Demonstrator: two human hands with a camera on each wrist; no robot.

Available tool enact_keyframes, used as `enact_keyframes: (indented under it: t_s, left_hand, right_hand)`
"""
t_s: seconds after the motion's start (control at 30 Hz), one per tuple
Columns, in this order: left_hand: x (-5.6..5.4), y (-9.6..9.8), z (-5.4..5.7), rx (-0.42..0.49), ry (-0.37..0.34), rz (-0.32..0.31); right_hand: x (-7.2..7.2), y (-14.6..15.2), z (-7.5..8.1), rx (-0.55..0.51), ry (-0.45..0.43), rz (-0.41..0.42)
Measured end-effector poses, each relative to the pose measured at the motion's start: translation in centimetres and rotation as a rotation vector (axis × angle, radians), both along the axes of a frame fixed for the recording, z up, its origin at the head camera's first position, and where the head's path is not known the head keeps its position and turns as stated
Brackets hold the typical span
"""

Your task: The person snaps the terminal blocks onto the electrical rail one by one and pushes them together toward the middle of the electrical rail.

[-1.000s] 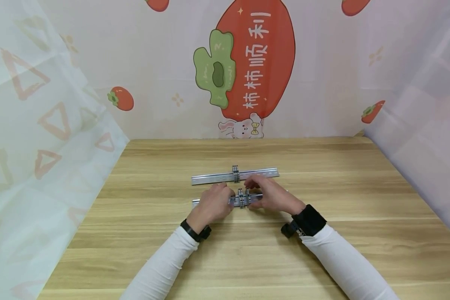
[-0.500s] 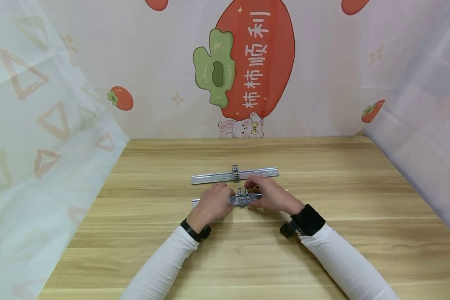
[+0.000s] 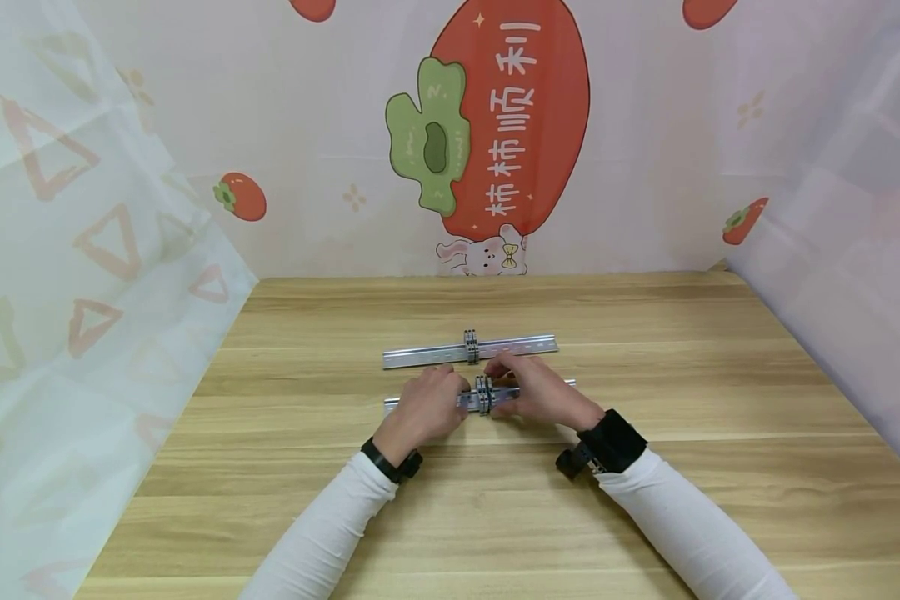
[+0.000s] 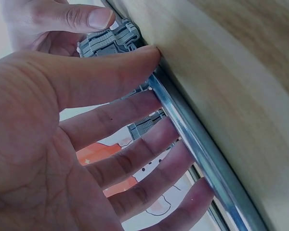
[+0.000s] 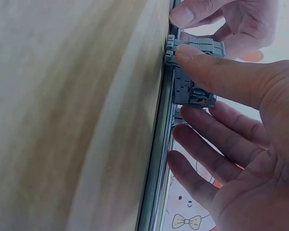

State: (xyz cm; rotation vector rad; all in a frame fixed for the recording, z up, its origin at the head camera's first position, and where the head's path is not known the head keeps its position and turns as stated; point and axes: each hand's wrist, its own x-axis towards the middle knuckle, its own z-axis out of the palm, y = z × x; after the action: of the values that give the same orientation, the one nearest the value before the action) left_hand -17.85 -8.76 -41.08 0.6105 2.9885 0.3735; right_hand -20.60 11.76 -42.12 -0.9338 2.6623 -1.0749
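Grey terminal blocks [image 3: 483,395] stand side by side on the nearer slotted metal DIN rail [image 3: 393,404]. My left hand [image 3: 429,407] pinches this rail left of the blocks, thumb along the near edge [image 4: 176,103] and fingers at the far side. From the right, my right hand [image 3: 542,392] holds the rightmost terminal block [image 5: 195,89]; its thumb presses the near end and fingertips reach the far end. In the head view the hands cover much of the rail.
Behind lies a second DIN rail [image 3: 420,358], slightly slanted, with a group of terminal blocks [image 3: 471,347] near its middle. Both rails rest on a wooden table [image 3: 487,517]. A printed cloth [image 3: 307,225] hangs along the table's back and sides.
My right hand has moved a little left along the nearer rail with its terminal block, and the gap to the other blocks has closed. The left hand stays in place.
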Motion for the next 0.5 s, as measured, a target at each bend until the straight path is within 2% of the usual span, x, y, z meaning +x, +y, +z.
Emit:
enact_keyframes:
  t_s: [0.5]
  left_hand:
    - [0.05, -0.08, -0.04, 0.007, 0.025, -0.007]
  right_hand:
    - [-0.02, -0.34, -0.28, -0.004, 0.030, 0.017]
